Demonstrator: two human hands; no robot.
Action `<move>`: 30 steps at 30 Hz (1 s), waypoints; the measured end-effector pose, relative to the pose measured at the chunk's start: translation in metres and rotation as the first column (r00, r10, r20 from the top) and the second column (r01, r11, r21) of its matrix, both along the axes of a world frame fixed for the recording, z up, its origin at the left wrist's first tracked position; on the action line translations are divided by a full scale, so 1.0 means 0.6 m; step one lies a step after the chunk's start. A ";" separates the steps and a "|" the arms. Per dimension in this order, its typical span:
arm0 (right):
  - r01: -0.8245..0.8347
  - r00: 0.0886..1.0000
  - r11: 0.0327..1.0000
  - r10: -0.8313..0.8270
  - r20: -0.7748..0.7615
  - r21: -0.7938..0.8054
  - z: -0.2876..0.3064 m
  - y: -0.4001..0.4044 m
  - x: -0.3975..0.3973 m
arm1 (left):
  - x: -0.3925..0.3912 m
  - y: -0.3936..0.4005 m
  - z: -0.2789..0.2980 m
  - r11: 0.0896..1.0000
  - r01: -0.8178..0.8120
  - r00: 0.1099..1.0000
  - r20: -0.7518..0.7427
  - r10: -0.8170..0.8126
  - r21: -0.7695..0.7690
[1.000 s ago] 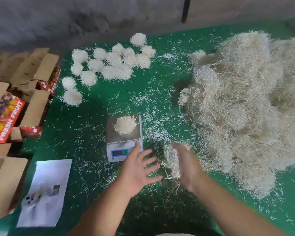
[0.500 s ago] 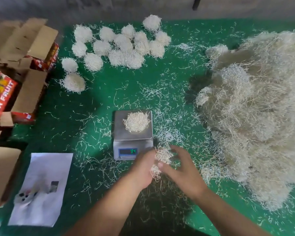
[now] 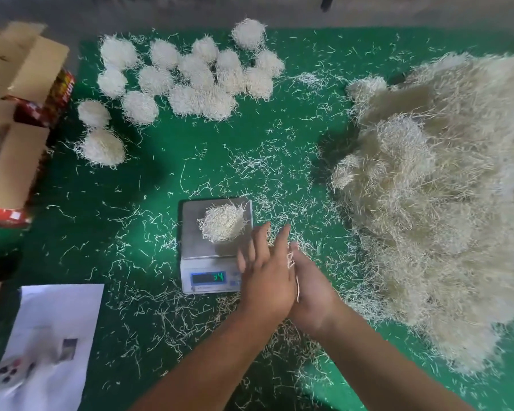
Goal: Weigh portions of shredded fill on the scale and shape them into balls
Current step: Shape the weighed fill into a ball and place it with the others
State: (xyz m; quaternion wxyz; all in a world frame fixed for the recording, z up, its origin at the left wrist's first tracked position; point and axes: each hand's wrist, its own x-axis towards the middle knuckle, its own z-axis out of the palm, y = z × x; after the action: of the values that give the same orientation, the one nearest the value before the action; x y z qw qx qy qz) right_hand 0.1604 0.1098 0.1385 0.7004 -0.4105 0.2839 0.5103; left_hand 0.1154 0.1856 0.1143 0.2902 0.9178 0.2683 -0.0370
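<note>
A small white scale point(image 3: 196, 244) stands on the green mat point(image 3: 149, 179); a loose portion of pale shredded fill point(image 3: 223, 222) lies on its steel plate and the display is lit. Just right of the scale, my left hand point(image 3: 264, 277) lies flat, fingers straight, on top of my right hand point(image 3: 312, 289). A thin wad of shreds point(image 3: 291, 259) is pressed between the two palms, with only a few strands showing. Several finished balls point(image 3: 190, 78) sit grouped at the back left. The big heap of loose fill point(image 3: 442, 188) covers the right side.
Open cardboard boxes with red print point(image 3: 15, 161) stand along the left edge. A white printed sheet point(image 3: 51, 336) lies at the front left. Stray shreds litter the mat all around the scale.
My hands have come together: a second ago they were apart with the wad in my right hand, now the palms are pressed flat on it. The view has tilted down and closer.
</note>
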 end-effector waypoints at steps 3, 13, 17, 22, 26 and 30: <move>0.095 0.992 0.995 -0.097 -0.075 -0.034 -0.010 0.003 0.022 | 0.005 0.011 -0.004 0.998 -0.017 1.000 0.019 0.018 -0.064; 0.090 0.996 0.927 -0.091 0.016 -0.365 -0.080 -0.086 0.065 | 0.031 0.204 -0.062 0.940 0.007 0.984 -0.170 0.055 0.342; 0.018 0.993 0.887 0.040 0.114 -0.462 -0.064 -0.103 0.073 | 0.065 0.243 -0.096 0.973 0.055 0.940 -0.341 0.026 0.223; -0.034 0.906 0.890 0.220 0.363 -0.454 -0.010 -0.071 0.082 | 0.063 0.220 -0.070 0.982 -0.188 0.973 -0.138 0.187 0.007; -0.108 0.653 0.881 0.412 0.635 -0.460 0.076 -0.026 0.087 | 0.033 0.161 0.010 0.367 -0.471 0.789 -0.197 0.582 -0.802; -0.238 0.382 0.872 0.489 0.784 -0.428 0.145 0.013 0.073 | -0.022 0.113 0.066 -0.168 -0.196 0.809 -0.256 0.529 -0.966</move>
State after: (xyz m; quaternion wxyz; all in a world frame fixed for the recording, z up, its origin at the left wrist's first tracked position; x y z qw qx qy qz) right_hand 0.2044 0.1174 0.2257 0.5574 -0.7466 -0.1516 0.3299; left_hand 0.1024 0.2537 0.1540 0.8768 0.3040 0.3720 -0.0231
